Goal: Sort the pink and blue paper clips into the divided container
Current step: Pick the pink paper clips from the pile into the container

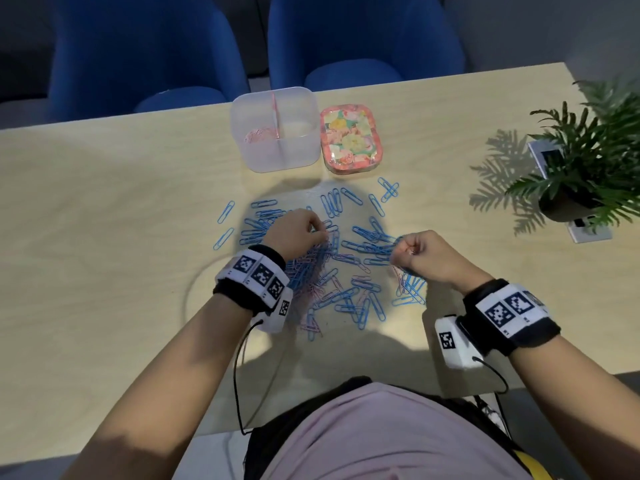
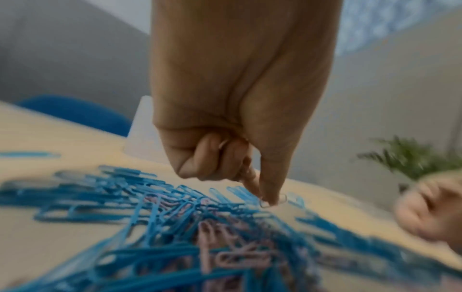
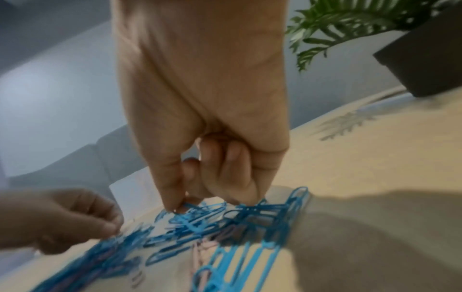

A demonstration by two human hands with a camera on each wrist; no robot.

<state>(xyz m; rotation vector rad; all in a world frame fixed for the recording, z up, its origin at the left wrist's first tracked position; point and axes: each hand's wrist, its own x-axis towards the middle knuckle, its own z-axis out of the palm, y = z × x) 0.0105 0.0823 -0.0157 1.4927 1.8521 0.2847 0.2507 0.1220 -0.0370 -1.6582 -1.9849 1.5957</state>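
Nearest the camera, the person's pink shirt (image 1: 388,434) filled the bottom of the head view, with both forearms reaching out over the pale worktop (image 1: 104,209). The left hand (image 1: 294,233) hovered over the left part of the heap, its fingers curled and thumb and forefinger pinching a clip whose colour was hard to tell in the blurred wrist view; something pale also seemed tucked in the curled fingers. The right hand (image 1: 426,254), well apart from it to the right, had its thumb and fingertips closed on a blue clip in the tangle. The paper clips (image 1: 332,271) lay scattered between and under the hands, mostly blue, with pink ones mixed in near the middle and near side. The divided container (image 1: 277,157) stood further off, beside a flowered tin (image 1: 349,140); its left compartment held some pink clips, the right one looked bare. A potted plant (image 1: 595,161) stood at the far right. The clips were probably light, stiff and slick, and inclined to hook together, so each is best pinched at one looped end and lifted free of its neighbours.
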